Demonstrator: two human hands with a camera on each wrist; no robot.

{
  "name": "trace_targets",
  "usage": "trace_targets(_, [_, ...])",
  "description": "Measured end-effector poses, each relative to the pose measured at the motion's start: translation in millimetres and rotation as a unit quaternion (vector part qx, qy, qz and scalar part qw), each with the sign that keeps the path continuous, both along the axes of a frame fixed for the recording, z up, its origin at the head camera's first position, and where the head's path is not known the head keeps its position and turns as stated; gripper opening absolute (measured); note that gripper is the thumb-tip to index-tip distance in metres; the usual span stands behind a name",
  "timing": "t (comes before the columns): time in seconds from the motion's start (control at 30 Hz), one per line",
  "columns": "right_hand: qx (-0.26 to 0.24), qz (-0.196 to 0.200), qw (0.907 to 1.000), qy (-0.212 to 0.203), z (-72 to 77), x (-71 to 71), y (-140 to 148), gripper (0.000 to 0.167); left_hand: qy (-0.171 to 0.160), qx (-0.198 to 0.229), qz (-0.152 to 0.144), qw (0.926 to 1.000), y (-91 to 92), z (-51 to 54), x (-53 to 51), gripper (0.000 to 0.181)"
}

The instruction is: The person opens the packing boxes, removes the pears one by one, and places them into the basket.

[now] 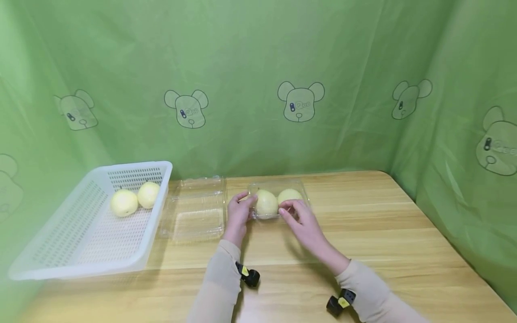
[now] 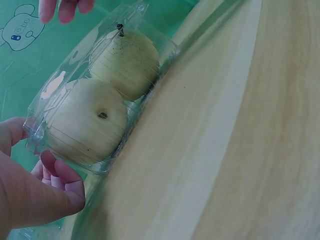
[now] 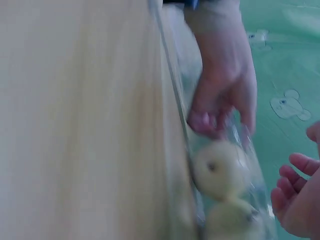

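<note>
A clear plastic clamshell box (image 1: 276, 184) stands closed on the wooden table with two pale yellow pears inside, one at the left (image 1: 266, 205) and one at the right (image 1: 290, 195). My left hand (image 1: 238, 215) grips the box's left end, its thumb and fingers around the corner, as the left wrist view shows. Over the front right of the box hovers my right hand (image 1: 304, 224), fingers loosely bent and holding nothing. In the right wrist view that hand (image 3: 302, 200) is beside the box, apart from it. Part of the right pear is hidden behind it in the head view.
Left on the table, a white plastic basket (image 1: 90, 270) holds two more pears (image 1: 124, 202). Between basket and left hand lies another clear plastic box (image 1: 199, 220), opened out. A green curtain (image 1: 250, 143) with bear-head prints borders the table's back and sides.
</note>
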State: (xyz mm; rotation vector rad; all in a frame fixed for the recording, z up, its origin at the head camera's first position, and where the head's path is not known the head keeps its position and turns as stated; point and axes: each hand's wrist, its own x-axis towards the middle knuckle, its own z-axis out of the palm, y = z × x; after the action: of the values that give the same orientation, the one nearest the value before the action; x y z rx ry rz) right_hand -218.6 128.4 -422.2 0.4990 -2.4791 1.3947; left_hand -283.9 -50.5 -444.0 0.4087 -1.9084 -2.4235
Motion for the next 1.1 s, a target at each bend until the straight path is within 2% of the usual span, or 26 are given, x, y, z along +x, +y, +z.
trace_targets(0.03, [-0.041, 0.017, 0.9983, -0.038, -1.7, 0.7, -3, 0.028, 0.0, -0.002, 0.0, 1.0, -0.2, 0.2, -0.1, 0.049])
trace_targets(0.1, [-0.125, 0.048, 0.9836, -0.121, -5.4, 1.8, -9, 0.028, 0.0, -0.006, 0.001, 1.0, -0.5, 0.3, -0.1, 0.049])
trace_targets(0.17, [-0.192, 0.077, 0.959, -0.194, -10.0, 2.0, -12, 0.028, -0.001, -0.008, 0.001, 1.0, -0.3, 0.4, -0.2, 0.049])
trace_targets(0.23, [-0.245, 0.107, 0.9301, -0.252, -14.9, 2.2, -16, 0.025, -0.001, -0.01, 0.003, 0.9999, -0.1, 0.4, -0.4, 0.049])
trace_targets(0.33, [-0.302, 0.135, 0.8927, -0.306, -23.3, 1.8, -20, 0.019, -0.002, -0.01, 0.004, 0.9999, 0.7, 0.5, -0.2, 0.049])
trace_targets(0.4, [-0.335, 0.138, 0.8711, -0.332, -29.0, 0.5, -23, 0.017, -0.002, -0.01, 0.006, 0.9999, 0.9, 0.6, -0.5, 0.049])
trace_targets(0.47, [-0.365, 0.128, 0.8537, -0.349, -34.8, -2.4, -26, 0.018, -0.003, -0.012, 0.007, 0.9999, 1.0, 0.8, -0.7, 0.049])
trace_targets(0.53, [-0.391, 0.11, 0.8407, -0.358, -39.6, -5.9, -28, 0.019, -0.005, -0.013, 0.008, 0.9999, 0.8, 1.0, -1.0, 0.049])
trace_targets(0.63, [-0.423, 0.079, 0.8306, -0.354, -45.0, -11.7, -33, 0.019, -0.008, -0.016, 0.008, 0.9998, 0.1, 1.2, -0.8, 0.049])
trace_targets(0.73, [-0.443, 0.052, 0.8294, -0.336, -47.5, -15.8, -39, 0.018, -0.009, -0.017, 0.008, 0.9998, -0.6, 1.8, -0.4, 0.049])
trace_targets(0.97, [-0.455, -0.021, 0.8411, -0.292, -49.1, -17.2, -52, 0.022, -0.01, -0.021, 0.005, 0.9997, -1.9, 2.6, 0.0, 0.049])
trace_targets(1.1, [-0.461, -0.044, 0.8454, -0.266, -48.7, -16.4, -58, 0.024, -0.01, -0.026, 0.006, 0.9996, -2.9, 3.9, 0.2, 0.049])
